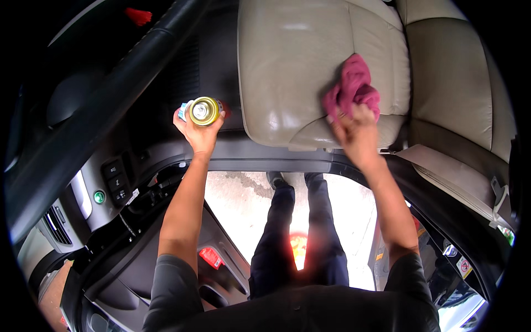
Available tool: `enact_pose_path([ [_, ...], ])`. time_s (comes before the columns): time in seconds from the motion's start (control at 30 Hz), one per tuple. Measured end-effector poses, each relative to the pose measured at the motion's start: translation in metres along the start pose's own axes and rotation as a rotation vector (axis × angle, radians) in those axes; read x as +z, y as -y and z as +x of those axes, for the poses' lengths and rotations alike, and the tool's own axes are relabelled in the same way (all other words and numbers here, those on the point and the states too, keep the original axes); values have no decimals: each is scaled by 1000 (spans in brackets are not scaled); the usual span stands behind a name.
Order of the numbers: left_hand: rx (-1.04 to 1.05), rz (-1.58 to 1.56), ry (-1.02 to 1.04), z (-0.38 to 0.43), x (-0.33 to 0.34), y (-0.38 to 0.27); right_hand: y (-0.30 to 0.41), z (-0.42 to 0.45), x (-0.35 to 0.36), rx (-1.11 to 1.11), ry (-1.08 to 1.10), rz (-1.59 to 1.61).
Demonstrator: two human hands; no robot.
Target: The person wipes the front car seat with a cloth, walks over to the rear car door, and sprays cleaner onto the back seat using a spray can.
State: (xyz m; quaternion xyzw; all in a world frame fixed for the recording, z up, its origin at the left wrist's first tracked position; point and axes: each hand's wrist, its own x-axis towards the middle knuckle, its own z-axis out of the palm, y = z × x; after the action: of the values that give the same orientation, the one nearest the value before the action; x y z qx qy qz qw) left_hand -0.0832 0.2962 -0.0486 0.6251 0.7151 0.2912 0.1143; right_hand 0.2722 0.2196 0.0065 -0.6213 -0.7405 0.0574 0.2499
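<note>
My left hand (200,132) is wrapped around a metal can (205,111), its round yellow-rimmed end facing up toward me. The can hangs over the dark footwell, left of the seat's front edge. On the beige leather seat cushion (286,74) my right hand (357,128) grips a crumpled pink cloth (352,85), pressed against the cushion near its rear outer corner. That hand is slightly blurred, and its fingertips are partly hidden by the cloth's folds. A few glossy highlights show on the leather.
A steering wheel (95,103) cuts across the upper left. The seat backrest (450,79) rises at right, beside a hanging seat belt buckle part (495,191). Below lies the door sill (269,165). The open door (124,257) holds a red packet (211,257) in its pocket.
</note>
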Motion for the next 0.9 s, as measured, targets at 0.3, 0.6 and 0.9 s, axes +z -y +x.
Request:
enact_pose_path([
  [0.3,-161,147,78,-49,39,55,27,33,34,-151,261,-289],
  [0.6,-307,35,120,-61,33,54,-41,89,44,10,217,-352],
  [0.9,-43,-158,-112,-114,-64,-33,-16,40,31,12,47,-92],
])
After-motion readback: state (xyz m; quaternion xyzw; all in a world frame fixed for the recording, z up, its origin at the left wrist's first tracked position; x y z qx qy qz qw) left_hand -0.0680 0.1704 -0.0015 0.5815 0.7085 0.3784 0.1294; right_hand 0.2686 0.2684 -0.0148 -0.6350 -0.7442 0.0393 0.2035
